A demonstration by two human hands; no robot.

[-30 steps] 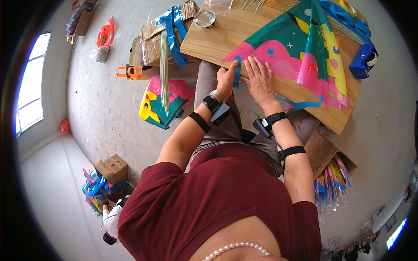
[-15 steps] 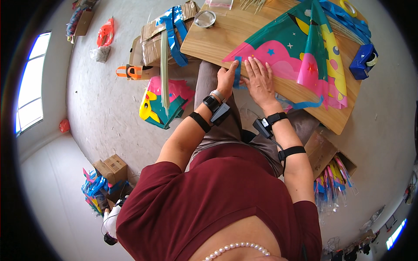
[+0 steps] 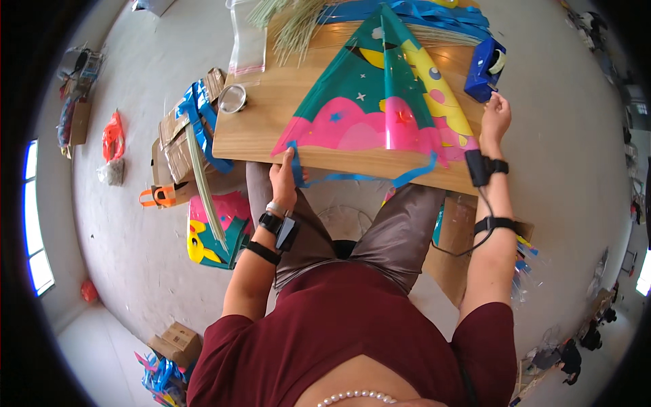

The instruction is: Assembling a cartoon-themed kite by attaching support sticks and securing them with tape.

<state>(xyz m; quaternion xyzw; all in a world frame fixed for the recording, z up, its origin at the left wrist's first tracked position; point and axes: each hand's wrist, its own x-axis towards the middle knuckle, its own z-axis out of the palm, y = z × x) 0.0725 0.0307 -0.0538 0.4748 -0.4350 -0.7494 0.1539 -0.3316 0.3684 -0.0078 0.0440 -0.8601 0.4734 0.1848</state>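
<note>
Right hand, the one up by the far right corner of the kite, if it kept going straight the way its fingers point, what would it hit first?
Most likely the blue tape dispenser. The right hand points up the table past the kite, and the dispenser sits just beyond its fingertips; depth is hard to judge.

I see one view, from up on the person's head, looking straight down, near the wooden table [image 3: 271, 129] and their lap.
</note>
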